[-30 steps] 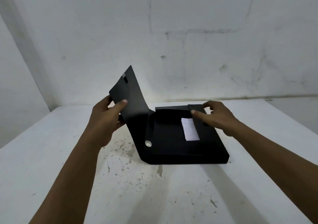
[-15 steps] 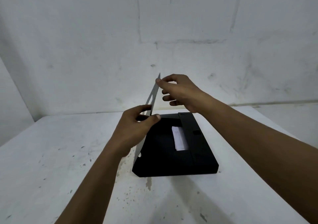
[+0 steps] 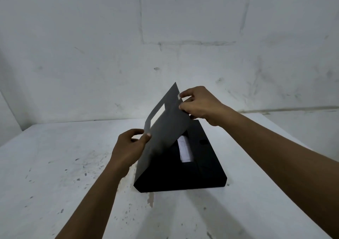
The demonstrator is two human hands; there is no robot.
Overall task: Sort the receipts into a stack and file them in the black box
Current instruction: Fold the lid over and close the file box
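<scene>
The flat black box (image 3: 205, 172) lies in the middle of the white table. Its thin black lid flap (image 3: 165, 128) is hinged along the left edge and leans over the box interior at a slant. A white stack of receipts (image 3: 185, 150) lies inside, partly hidden under the flap. My left hand (image 3: 130, 147) pinches the flap's near edge between thumb and fingers. My right hand (image 3: 198, 104) grips the flap's upper far corner, by a small light tab.
The white table (image 3: 55, 174) is scuffed and stained, with dark specks to the left of the box. A rough white wall (image 3: 165, 36) rises close behind the table's far edge. The table's right edge falls off near the right forearm.
The flap has swung from standing open on the left to leaning over the box. My right hand left the box's far edge and took the flap's top corner.
</scene>
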